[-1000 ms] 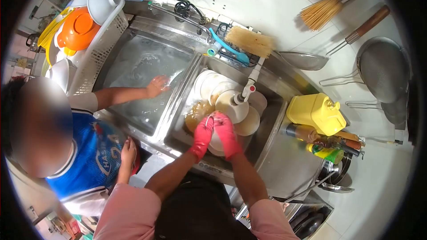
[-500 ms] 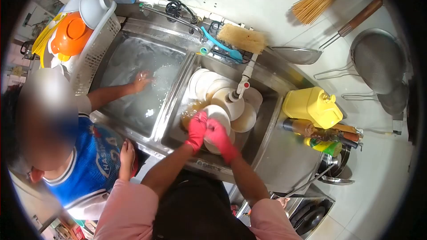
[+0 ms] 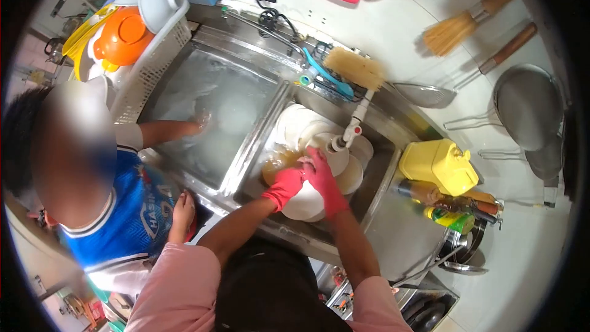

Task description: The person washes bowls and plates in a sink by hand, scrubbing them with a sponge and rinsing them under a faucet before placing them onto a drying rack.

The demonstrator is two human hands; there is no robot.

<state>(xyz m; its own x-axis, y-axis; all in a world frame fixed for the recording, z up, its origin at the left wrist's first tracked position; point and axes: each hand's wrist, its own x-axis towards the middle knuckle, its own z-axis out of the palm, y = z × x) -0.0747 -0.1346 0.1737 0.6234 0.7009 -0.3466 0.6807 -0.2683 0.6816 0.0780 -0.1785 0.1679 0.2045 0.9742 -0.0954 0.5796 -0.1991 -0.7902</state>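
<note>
My left hand point(image 3: 287, 188) and my right hand point(image 3: 324, 179), both in pinkish-red rubber gloves, meet above the right sink basin point(image 3: 382, 178). Their fingers are closed together around a small pale thing point(image 3: 305, 160), mostly hidden, whose kind I cannot make out. Beneath and behind them, several white plates point(image 3: 297, 122) lie overlapping in the basin. One large white plate point(image 3: 302, 204) is directly under my hands. Left of my fingers sits an amber-coloured, wet-looking thing point(image 3: 275, 167), too blurred to name. The white tap pipe point(image 3: 361, 110) with its red valve comes down over the plates.
On my left, a person in a blue jersey has one hand point(image 3: 201, 123) in the cloudy water of the left basin point(image 3: 243, 169). A white basket point(image 3: 150, 74) holds bowls. A yellow jug point(image 3: 430, 163) and bottles stand right; strainers point(image 3: 527, 107) and a brush point(image 3: 450, 32) hang behind.
The view has shifted, so the scene sits further right. My right hand has moved up and away from me over the plates, while my left hand stays against it. The other person's hand has dipped lower into the water.
</note>
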